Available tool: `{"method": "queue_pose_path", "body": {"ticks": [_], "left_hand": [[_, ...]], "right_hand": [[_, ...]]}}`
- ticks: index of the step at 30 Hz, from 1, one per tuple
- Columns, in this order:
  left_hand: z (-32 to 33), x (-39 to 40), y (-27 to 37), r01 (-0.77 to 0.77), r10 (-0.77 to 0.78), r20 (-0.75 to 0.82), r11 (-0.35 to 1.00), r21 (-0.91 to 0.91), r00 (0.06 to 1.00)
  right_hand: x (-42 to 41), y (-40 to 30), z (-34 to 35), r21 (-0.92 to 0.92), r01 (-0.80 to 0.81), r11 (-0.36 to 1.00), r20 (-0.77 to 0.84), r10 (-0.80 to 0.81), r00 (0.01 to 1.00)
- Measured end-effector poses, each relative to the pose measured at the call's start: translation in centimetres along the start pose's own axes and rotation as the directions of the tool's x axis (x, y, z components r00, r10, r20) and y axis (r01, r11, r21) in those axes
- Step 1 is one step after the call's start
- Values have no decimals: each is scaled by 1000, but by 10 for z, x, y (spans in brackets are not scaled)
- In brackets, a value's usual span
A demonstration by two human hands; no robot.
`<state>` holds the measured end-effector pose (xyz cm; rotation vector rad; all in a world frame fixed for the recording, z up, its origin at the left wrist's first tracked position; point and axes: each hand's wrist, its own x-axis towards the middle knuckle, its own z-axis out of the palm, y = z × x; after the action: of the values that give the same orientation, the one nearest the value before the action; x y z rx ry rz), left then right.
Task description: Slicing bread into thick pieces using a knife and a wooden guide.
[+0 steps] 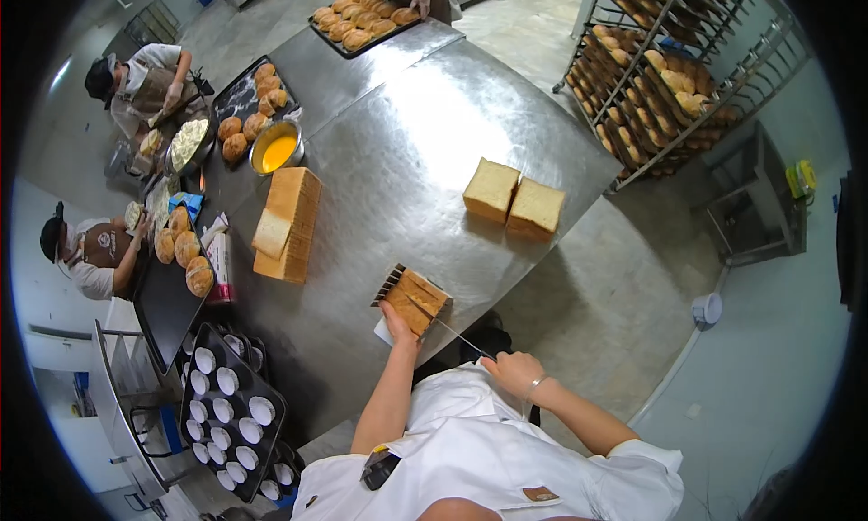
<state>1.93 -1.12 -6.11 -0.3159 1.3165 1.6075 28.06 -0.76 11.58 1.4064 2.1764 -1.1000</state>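
Observation:
My left hand (399, 325) rests against the near left side of a bread loaf piece (419, 292), which sits in a slotted slicing guide (389, 283) by the table's near edge. A long thin knife (462, 336) lies across the bread's top crust, its handle in my right hand (517, 373). Beyond the guide, two blocks of white bread (491, 190) stand side by side at the right. A long sliced loaf (287, 224) lies on the left, with one slice leaning on its near end. Under my left wrist shows a small white object, not clear in kind.
Steel table (380, 182) with baked buns on black trays (224, 107) and a steel bowl of yellow liquid (277, 149). Tray of paper cups (237, 399) at lower left. Co-workers (146, 87) stand left and at the far end. Bread rack (651, 100) behind, right.

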Motion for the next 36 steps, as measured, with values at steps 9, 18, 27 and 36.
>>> {"method": "queue_pose_path", "body": {"ticks": [9, 18, 27, 36], "left_hand": [[12, -13, 7, -13, 13, 8, 1000, 1, 1000], [10, -12, 7, -4, 4, 65, 1000, 0, 998], [4, -4, 6, -8, 7, 52, 1000, 4, 999], [6, -3, 7, 9, -11, 85, 1000, 23, 996]], "right_hand": [[79, -37, 19, 75, 129, 989, -100, -121, 988], [35, -12, 13, 84, 92, 992, -106, -82, 991], [15, 6, 17, 66, 66, 996, -81, -61, 995], [93, -24, 36, 86, 137, 987, -146, -123, 982]]}}
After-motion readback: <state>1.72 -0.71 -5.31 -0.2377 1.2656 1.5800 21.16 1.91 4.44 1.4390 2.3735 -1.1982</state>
